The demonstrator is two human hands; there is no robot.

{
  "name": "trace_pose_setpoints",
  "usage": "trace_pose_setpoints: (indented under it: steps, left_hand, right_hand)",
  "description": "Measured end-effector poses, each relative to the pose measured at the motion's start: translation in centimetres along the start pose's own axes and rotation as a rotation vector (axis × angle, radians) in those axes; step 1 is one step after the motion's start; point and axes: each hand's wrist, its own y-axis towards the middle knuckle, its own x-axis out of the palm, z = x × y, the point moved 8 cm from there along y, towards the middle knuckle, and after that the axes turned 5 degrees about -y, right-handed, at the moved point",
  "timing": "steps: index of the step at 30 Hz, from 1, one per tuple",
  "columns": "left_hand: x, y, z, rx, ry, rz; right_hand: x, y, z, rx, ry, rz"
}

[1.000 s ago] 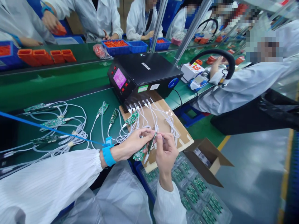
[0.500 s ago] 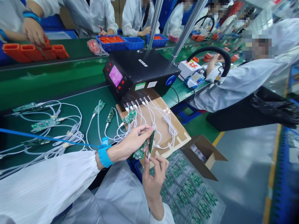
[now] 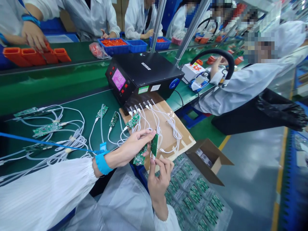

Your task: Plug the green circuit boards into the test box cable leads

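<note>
My left hand (image 3: 137, 144), with a blue wrist strap (image 3: 103, 163), is closed on a green circuit board (image 3: 154, 145) held upright by its top end. A second circuit board (image 3: 140, 157) hangs beneath the same hand, against its fingers. At the lower end of the upright board, my right hand (image 3: 159, 178) pinches a white cable plug (image 3: 153, 156); whether the plug is seated in the board I cannot tell. Behind the hands, another circuit board (image 3: 132, 121) lies by white cables running from a black test box (image 3: 144, 73) with a lit pink screen.
Cabled circuit boards (image 3: 47, 128) and bundled white cables (image 3: 74, 138) lie at left. A cardboard sheet (image 3: 166, 122) sits under the box. Plastic trays (image 3: 192, 189) of boards are at lower right, beside an open carton (image 3: 214, 160). Co-workers sit across the line and at right.
The upright board has turned so that more of its flat face shows. My left hand has shifted slightly left with both boards. My right hand stays at the lower end.
</note>
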Motion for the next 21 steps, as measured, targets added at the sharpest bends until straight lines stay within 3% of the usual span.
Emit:
trace_pose_setpoints:
  steps: [5, 9, 13, 17, 21]
  left_hand:
    - [-0.6, -0.6, 2.1, 0.032, 0.023, 0.099]
    - [-2.2, -1.0, 4.3, 0.119, -0.035, 0.270]
    - [-3.4, -1.6, 5.9, 0.176, -0.044, 0.383]
    - [-4.0, -1.8, 6.2, 0.193, -0.058, 0.444]
    - [-3.5, -1.3, 5.8, 0.200, -0.066, 0.426]
  right_hand:
    - [-1.3, 1.5, 0.7, -0.171, -0.112, 0.053]
    - [-1.5, 1.5, 1.5, -0.289, -0.153, -0.014]
    - [-1.3, -0.1, 2.6, -0.307, -0.123, -0.113]
    - [-0.9, -1.6, 3.1, -0.322, -0.081, -0.209]
    - [-0.8, -2.3, 3.4, -0.367, -0.071, -0.272]
